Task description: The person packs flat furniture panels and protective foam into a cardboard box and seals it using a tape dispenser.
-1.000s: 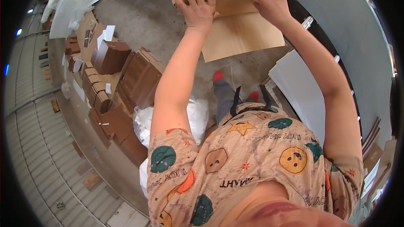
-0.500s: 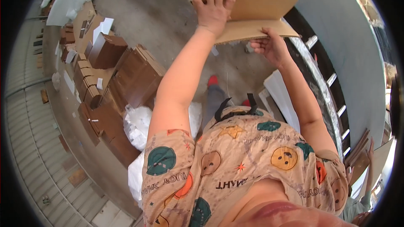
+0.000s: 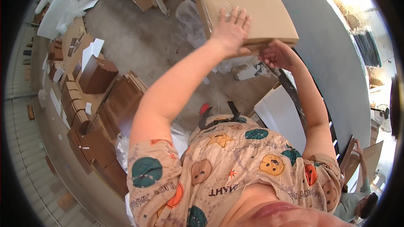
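Note:
A large brown cardboard box (image 3: 256,8) lies in front of me at the top of the view, its flat upper face towards me. My left hand (image 3: 231,32) rests on that face near its near left corner, palm down with the fingers spread. At the near edge of the box is my right hand (image 3: 278,54), its fingers loosely bent and apart, with nothing seen in them. The fingertips are close to the edge; whether they touch it I cannot tell.
A long grey surface (image 3: 332,59) runs along my right. Stacked brown panels (image 3: 122,101) stand at left, with white foam sheets (image 3: 59,10) farther off. White boards (image 3: 280,107) lean below my right arm. Clear plastic film (image 3: 189,23) lies near the box. Another person (image 3: 355,204) handles panels at lower right.
The near flap, which stuck out towards me under my right hand, no longer sticks out. My left hand now lies flatter on the box, and my right hand has come off the flap.

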